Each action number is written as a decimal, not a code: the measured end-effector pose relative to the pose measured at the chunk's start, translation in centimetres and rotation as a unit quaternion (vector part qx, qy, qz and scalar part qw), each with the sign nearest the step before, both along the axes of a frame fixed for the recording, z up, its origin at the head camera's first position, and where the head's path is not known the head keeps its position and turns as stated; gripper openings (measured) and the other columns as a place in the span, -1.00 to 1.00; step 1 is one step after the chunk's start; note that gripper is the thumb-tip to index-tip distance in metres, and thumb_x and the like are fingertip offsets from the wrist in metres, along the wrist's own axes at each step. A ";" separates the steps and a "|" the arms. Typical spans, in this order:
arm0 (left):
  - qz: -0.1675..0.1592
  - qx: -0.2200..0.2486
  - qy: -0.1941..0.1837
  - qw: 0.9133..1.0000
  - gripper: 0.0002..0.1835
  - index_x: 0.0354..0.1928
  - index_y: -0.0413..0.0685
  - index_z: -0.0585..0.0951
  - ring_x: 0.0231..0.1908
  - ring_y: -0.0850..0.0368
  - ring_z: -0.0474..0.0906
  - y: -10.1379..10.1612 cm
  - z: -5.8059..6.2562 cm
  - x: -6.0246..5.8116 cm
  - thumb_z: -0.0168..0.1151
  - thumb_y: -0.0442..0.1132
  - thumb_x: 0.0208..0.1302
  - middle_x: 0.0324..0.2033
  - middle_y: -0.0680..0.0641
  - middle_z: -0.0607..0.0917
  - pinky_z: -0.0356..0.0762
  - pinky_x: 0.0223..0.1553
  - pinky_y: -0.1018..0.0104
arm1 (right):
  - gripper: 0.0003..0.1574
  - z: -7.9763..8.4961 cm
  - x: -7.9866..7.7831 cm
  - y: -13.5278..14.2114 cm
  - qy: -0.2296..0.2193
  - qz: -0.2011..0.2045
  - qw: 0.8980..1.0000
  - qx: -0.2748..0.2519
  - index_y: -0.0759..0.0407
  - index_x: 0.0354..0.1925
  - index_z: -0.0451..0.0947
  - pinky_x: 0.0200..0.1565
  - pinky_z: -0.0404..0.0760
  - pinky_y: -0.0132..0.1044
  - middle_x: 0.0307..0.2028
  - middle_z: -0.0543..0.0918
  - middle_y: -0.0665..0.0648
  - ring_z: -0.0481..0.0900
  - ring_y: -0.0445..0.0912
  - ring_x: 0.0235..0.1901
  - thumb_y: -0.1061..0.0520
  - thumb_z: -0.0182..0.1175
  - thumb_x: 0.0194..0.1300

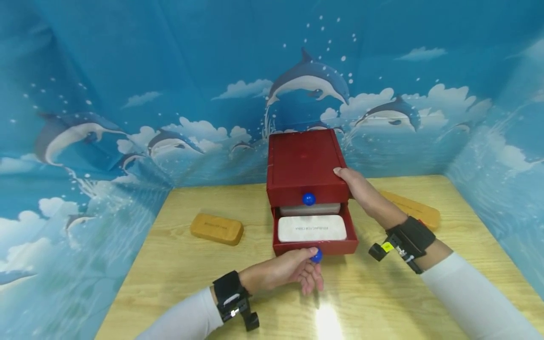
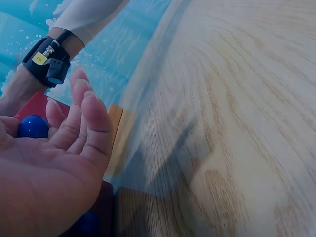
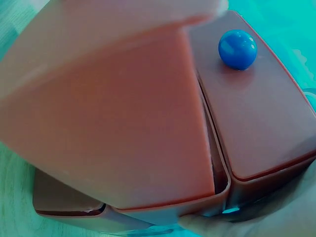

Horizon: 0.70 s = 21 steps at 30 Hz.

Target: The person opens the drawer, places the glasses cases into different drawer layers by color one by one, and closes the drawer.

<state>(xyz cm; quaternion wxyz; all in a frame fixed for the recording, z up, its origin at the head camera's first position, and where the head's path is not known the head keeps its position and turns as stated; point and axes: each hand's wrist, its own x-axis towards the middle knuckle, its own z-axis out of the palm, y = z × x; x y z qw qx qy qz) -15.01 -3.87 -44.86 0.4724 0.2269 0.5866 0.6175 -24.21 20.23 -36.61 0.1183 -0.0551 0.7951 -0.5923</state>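
Drawer (image 1: pixel 293 248) of the red box (image 1: pixel 306 160) is jutting out, holding a white case (image 1: pixel 312 228); left grip (image 1: pixel 293 270) is pinching the drawer's blue knob (image 1: pixel 316 256), right grip (image 1: pixel 358 187) is clasping the box's edge.

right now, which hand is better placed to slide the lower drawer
Probably the left hand: it pinches the blue knob on the lower drawer; the right hand rests its thumb atop the red drawer box.

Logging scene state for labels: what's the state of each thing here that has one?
Lower drawer: pulled open
Upper drawer: appears shut
White block: in lower drawer, lettered side up
Pale block behind it: partly hidden
Left orange block: flat on table
Right orange block: on table, partly hidden
Left hand: pinching lower blue knob
Right hand: gripping red box
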 end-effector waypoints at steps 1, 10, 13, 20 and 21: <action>0.002 0.001 0.001 1.000 -0.46 -0.26 -0.15 0.42 -0.52 0.10 0.51 0.0 0.1 0.0 -0.34 0.18 0.48 -0.40 -0.13 0.68 0.49 -0.45 0.32 | -0.20 0.1 0.0 0.0 0.001 0.000 1.000 0.000 0.21 0.30 0.16 0.02 0.45 -0.03 0.09 0.45 0.25 0.49 0.05 0.00 -0.35 -0.26 0.44; 0.025 -0.010 0.013 1.000 -0.47 -0.30 -0.12 0.42 -0.54 0.14 0.48 0.3 0.4 0.2 -0.32 0.18 0.48 -0.44 -0.10 0.66 0.46 -0.48 0.36 | -0.23 0.1 -0.1 0.1 0.007 0.008 1.000 0.003 0.23 0.27 0.20 -0.04 0.49 -0.09 0.06 0.46 0.26 0.52 0.04 -0.05 -0.33 -0.27 0.45; 0.047 -0.013 0.020 0.999 -0.46 -0.30 -0.13 0.44 -0.53 0.14 0.49 0.4 0.4 0.0 -0.28 0.20 0.46 -0.44 -0.11 0.66 0.46 -0.49 0.36 | -0.24 0.2 -0.1 0.2 0.010 0.004 1.000 0.003 0.24 0.26 0.19 -0.06 0.50 -0.10 0.06 0.45 0.26 0.52 0.04 -0.05 -0.32 -0.27 0.46; 0.088 -0.015 0.041 0.995 -0.46 -0.30 -0.18 0.46 -0.55 0.15 0.47 0.1 0.1 -1.0 -0.22 0.18 0.45 -0.46 -0.13 0.64 0.43 -0.51 0.37 | -0.19 0.3 0.0 0.0 -0.003 -0.004 1.000 0.000 0.27 0.30 0.15 -0.09 0.48 -0.13 0.07 0.44 0.28 0.51 0.01 -0.07 -0.33 -0.24 0.44; 0.083 -0.015 0.042 0.996 -0.46 -0.30 -0.19 0.46 -0.56 0.15 0.47 0.1 0.1 -1.1 -0.22 0.18 0.45 -0.46 -0.14 0.64 0.44 -0.51 0.37 | -0.19 0.3 0.0 0.0 -0.005 -0.004 1.000 -0.001 0.27 0.30 0.15 -0.08 0.48 -0.13 0.08 0.44 0.28 0.51 0.01 -0.07 -0.32 -0.24 0.44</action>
